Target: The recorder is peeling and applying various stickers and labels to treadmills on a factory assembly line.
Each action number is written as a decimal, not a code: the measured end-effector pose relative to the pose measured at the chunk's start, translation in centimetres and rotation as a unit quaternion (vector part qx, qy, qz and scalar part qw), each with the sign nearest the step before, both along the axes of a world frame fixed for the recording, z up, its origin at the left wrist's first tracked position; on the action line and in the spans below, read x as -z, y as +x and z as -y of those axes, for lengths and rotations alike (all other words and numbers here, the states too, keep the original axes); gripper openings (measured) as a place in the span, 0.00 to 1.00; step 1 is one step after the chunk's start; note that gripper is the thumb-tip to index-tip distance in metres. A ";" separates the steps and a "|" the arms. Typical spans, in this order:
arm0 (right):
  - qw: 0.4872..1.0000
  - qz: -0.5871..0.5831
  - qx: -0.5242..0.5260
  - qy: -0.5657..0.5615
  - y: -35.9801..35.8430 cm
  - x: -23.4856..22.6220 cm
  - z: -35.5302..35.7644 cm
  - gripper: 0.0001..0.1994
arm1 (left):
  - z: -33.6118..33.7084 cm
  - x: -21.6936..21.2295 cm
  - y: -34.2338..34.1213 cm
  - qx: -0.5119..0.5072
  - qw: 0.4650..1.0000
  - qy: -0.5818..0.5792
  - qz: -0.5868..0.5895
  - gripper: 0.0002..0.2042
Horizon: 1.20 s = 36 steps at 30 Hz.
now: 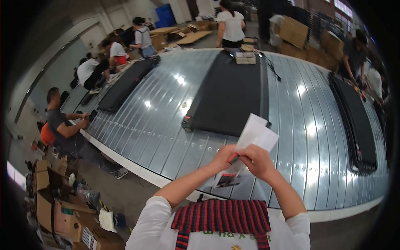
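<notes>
**Two hands on a packet above the metal counter**

Nearest to us, a red-and-black striped apron [221,214] lies over a white shirt. Above it our left hand [223,157] and right hand [257,160] meet, the fingers of both pinched on a clear plastic packet [228,178] that hangs below them and shows a dark printed card inside. A folded white paper sheet [256,134] stands up from the same grip, tilted to the right. Both are held in the air over the near rim of the ribbed metal counter [158,133]. Just beyond the sheet a long black flat machine [229,93] lies on the counter, with a small box [245,57] at its far end. Well apart to the left, a seated person [62,127] reaches to the counter's edge.
</notes>
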State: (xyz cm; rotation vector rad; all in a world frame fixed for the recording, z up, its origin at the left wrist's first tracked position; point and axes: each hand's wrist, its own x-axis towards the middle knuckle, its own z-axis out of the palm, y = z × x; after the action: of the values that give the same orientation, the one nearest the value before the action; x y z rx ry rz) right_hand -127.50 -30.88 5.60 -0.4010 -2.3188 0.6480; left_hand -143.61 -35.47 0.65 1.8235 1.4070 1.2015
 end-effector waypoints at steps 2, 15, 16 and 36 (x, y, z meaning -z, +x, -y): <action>0.999 -0.016 0.006 0.028 0.2 -0.7 1.0 0.06 | 0.0 -0.7 0.2 -0.013 0.997 -0.075 -0.001 0.10; 0.976 -0.111 0.093 -0.160 4.0 0.4 -1.4 0.03 | -1.5 2.3 -4.5 0.075 0.951 -0.184 -0.237 0.11; 0.955 -0.128 0.100 -0.246 4.8 0.6 -2.5 0.03 | -1.6 1.9 -4.9 0.135 0.948 -0.208 -0.198 0.11; 0.749 0.034 0.247 -0.614 3.0 15.9 -26.7 0.05 | -14.6 5.5 -2.9 0.215 0.851 -0.060 -0.476 0.06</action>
State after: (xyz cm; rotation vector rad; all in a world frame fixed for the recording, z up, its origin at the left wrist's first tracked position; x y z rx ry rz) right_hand -124.48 -4.15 -10.28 -1.5574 -1.3715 1.8084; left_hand -146.50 -20.90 -4.88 2.5853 1.3271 -0.0922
